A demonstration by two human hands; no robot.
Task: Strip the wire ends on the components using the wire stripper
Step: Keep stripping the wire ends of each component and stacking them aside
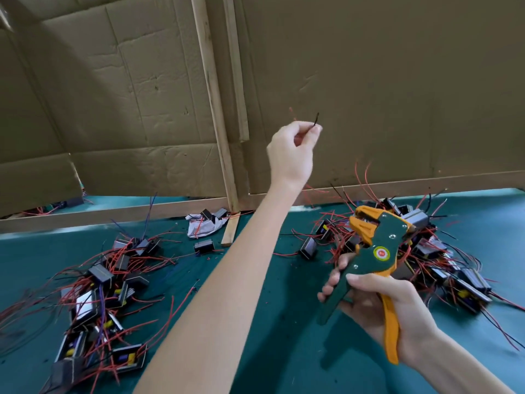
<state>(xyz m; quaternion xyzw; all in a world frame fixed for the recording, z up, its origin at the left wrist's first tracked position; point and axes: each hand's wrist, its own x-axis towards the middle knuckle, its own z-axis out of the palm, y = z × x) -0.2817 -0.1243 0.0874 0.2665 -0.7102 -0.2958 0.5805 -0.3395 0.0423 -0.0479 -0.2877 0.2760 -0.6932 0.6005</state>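
Note:
My left hand (292, 150) is raised high in front of the cardboard wall and pinches a short black wire piece (316, 120) between thumb and forefinger. A faint red wire bit (292, 112) shows blurred just above that hand. My right hand (377, 305) grips the green and orange wire stripper (372, 251) by its handles, jaws pointing up and to the left. One pile of black components with red and black wires (96, 288) lies on the left of the table. A second pile of components (443, 257) lies on the right, behind the stripper.
The table has a teal cloth top (270, 322). A cardboard wall with wooden battens (218, 132) closes off the back. A crumpled white wrapper with two components (206, 223) lies near the wall's foot. Loose single components (309, 248) sit between the piles.

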